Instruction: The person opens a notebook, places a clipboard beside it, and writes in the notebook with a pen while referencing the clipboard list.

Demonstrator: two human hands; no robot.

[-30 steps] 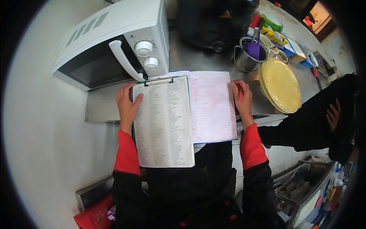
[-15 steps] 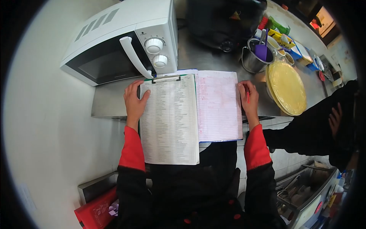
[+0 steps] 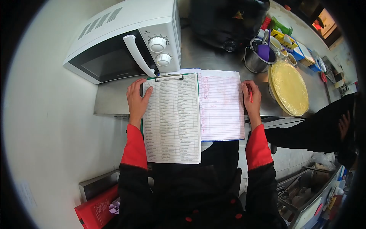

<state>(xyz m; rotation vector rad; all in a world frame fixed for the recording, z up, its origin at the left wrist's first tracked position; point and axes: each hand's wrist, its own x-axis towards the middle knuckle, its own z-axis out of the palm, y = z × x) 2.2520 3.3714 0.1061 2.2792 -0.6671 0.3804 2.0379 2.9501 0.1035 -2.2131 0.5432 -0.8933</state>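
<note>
A green clipboard with printed list sheets (image 3: 171, 118) overlaps the left part of an open lined notebook (image 3: 222, 108) marked in red writing. My left hand (image 3: 138, 98) lies on the clipboard's upper left edge, its thumb spread over the paper and its fingers along the side. At the notebook's right edge, my right hand (image 3: 251, 97) is closed around a red pen (image 3: 251, 96). Both the clipboard and the notebook reach past the counter's front edge toward my body.
Behind the clipboard stands a white microwave (image 3: 126, 42), with a black appliance (image 3: 228, 23) beside it. To the right are a metal pail (image 3: 256, 63) with a purple utensil and yellow wrapped discs (image 3: 289, 89). Another person's dark sleeve (image 3: 324, 118) shows at far right.
The view has shifted slightly, moving most things a little to the right. Both hands keep their places at the clipboard and notebook. The other person's hand at right has moved outward.
</note>
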